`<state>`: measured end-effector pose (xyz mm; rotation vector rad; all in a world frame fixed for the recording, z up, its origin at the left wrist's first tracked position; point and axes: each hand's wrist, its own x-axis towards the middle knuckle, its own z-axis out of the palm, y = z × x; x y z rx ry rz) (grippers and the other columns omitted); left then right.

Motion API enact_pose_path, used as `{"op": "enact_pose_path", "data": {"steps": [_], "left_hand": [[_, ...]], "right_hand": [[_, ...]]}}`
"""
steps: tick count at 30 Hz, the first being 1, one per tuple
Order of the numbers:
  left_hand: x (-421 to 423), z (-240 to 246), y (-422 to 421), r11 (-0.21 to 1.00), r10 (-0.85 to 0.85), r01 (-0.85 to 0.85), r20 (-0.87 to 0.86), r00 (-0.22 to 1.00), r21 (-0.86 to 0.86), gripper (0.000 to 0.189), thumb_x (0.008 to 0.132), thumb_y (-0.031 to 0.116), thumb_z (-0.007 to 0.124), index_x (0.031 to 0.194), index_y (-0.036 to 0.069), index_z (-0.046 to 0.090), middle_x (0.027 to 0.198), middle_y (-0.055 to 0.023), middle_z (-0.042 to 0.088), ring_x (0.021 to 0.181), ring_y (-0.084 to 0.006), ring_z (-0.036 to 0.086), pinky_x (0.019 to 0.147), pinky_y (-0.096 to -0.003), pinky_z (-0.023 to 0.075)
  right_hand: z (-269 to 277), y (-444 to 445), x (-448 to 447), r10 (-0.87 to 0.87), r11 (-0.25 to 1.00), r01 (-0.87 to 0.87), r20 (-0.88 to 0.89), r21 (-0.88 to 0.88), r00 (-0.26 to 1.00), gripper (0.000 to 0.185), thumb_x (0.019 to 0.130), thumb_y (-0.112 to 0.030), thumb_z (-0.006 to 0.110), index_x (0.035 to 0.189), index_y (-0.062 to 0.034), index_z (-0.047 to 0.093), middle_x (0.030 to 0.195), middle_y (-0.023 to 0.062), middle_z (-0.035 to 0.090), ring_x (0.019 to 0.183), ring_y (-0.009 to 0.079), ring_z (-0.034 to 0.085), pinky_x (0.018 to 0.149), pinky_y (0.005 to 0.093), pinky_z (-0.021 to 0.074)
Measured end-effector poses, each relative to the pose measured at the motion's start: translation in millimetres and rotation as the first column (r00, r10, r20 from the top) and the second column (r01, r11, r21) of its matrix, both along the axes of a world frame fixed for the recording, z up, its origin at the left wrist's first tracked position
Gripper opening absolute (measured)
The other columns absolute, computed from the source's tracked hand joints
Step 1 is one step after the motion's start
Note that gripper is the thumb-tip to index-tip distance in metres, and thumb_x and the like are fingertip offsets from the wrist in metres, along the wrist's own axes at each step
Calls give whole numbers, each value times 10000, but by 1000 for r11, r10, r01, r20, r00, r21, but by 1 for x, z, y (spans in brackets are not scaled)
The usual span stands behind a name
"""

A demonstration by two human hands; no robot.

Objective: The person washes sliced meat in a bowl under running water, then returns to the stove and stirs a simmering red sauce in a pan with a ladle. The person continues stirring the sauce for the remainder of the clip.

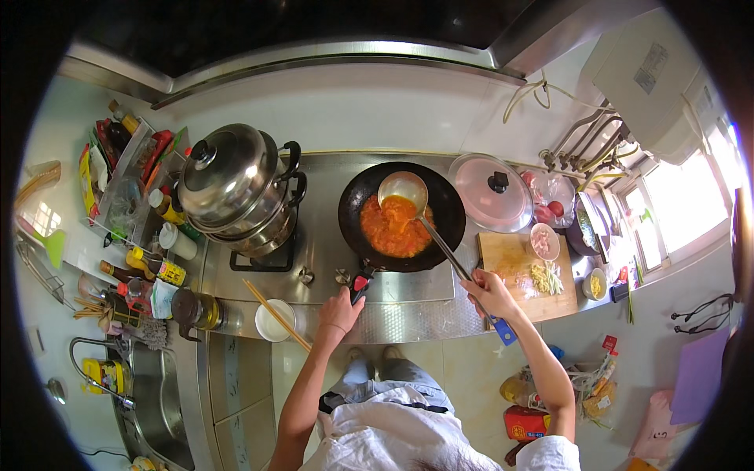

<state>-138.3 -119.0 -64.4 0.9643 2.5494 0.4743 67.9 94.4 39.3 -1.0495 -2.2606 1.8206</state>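
Observation:
A black wok (pixel 353 203) sits on the right side of the stove, with chunky red-orange sauce (pixel 377 232) in its bottom. My left hand (pixel 340 311) grips the wok's black and red handle (pixel 360 285). In my right hand (pixel 490 294) is the long metal handle of a ladle (pixel 406 183). The ladle's bowl is tilted over the wok, with some of the sauce at its lower lip. Whether the bowl touches the wok's bottom is hidden. A white bowl (pixel 274 327) with wooden chopsticks (pixel 277 315) across it stands left of my left hand.
A stacked steamer pot (pixel 227 176) occupies the left burner. A glass lid (pixel 489 200) leans right of the wok. The cutting board (pixel 518 294) bears chopped vegetables (pixel 546 278) and a bowl of raw meat (pixel 543 241). Bottles (pixel 168 272) crowd the left counter, near a sink (pixel 156 394).

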Motion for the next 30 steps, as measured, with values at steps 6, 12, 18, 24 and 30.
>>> {"op": "enact_pose_path", "data": {"steps": [6,12,18,24,30], "left_hand": [[1,2,0,1000,5,-5,15,1000,-16,417,766,463,489,895,69,455,733,-213,585,699,-393,568,603,-481,453],[0,2,1,1000,6,-5,34,999,-27,419,770,463,485,904,67,452,749,-216,585,712,-401,565,618,-487,449],[0,3,1,1000,5,-4,36,999,-24,423,771,465,481,908,65,450,750,-217,586,723,-404,563,630,-490,446],[0,5,1,1000,1,0,40,999,-30,425,772,467,476,895,60,455,752,-223,587,728,-402,563,636,-486,445],[-1,-1,0,1000,-5,6,17,1000,-27,440,768,480,472,901,61,459,752,-217,588,727,-398,564,639,-483,444]], "right_hand": [[-10,-1,9,-31,999,30,-26,-28,999,327,833,-173,529,605,-42,335,499,19,420,306,97,413,293,239,294],[-17,-2,16,-37,999,38,-37,27,999,293,828,-173,536,642,-29,362,499,28,442,304,86,408,289,237,295],[-20,0,20,-6,762,-71,117,643,993,222,787,-177,565,729,-10,432,528,126,512,454,276,524,428,356,416],[-20,5,28,-48,545,-163,225,823,973,191,790,-184,534,836,-40,417,649,163,551,575,351,551,501,427,434],[-18,-2,35,-57,525,-200,268,827,962,188,792,-187,519,842,-39,415,681,164,555,566,371,544,504,454,430]]}}
